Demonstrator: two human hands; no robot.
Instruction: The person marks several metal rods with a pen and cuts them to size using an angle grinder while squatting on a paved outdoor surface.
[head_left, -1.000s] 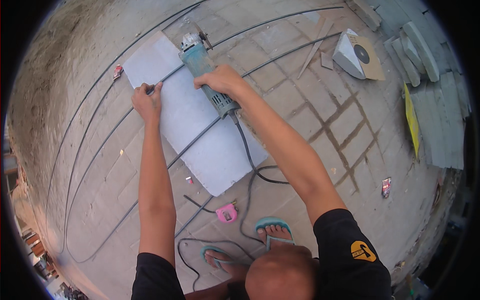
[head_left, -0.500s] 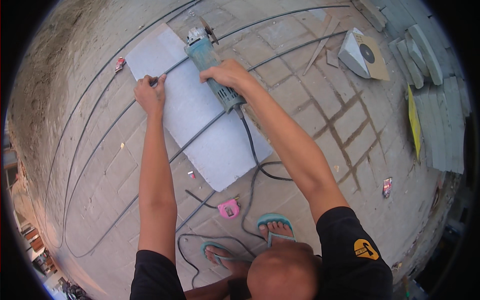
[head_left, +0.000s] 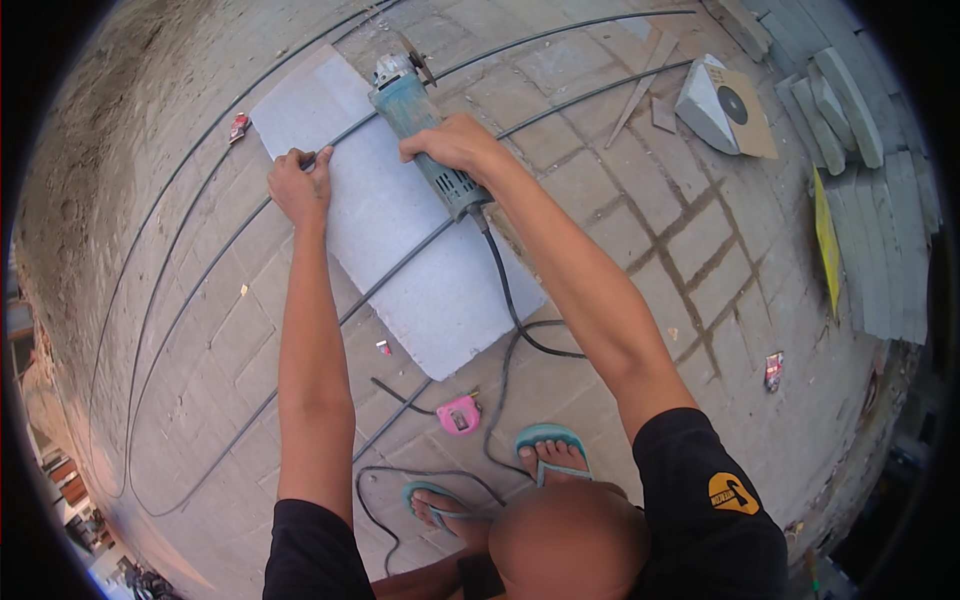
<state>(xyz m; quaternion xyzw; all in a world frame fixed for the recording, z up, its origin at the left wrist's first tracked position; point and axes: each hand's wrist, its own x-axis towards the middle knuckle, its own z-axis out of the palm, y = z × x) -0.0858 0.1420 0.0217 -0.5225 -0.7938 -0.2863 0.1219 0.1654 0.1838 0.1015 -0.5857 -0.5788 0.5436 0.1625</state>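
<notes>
My left hand [head_left: 300, 187] pinches a long thin steel rod [head_left: 352, 130] at the left edge of a pale stone slab [head_left: 425, 310]. My right hand [head_left: 455, 145] is wrapped round the body of a teal angle grinder [head_left: 402, 108], which lies across the upper part of the slab. The grinder's disc [head_left: 418, 62] stands on edge beside its metal head, past the slab's right side. From its rear end a black power cord [head_left: 503, 285] runs down toward my feet. Another rod [head_left: 405, 260] crosses the slab below, passing under the grinder's tail.
A pink tape measure [head_left: 459, 414] lies near my sandalled feet [head_left: 555, 455]. Bent rods loop across the paving at left. To the right are a white block with a cardboard sheet and dark disc [head_left: 733, 105], stacked grey slabs [head_left: 885, 250] and a yellow sheet [head_left: 826, 240].
</notes>
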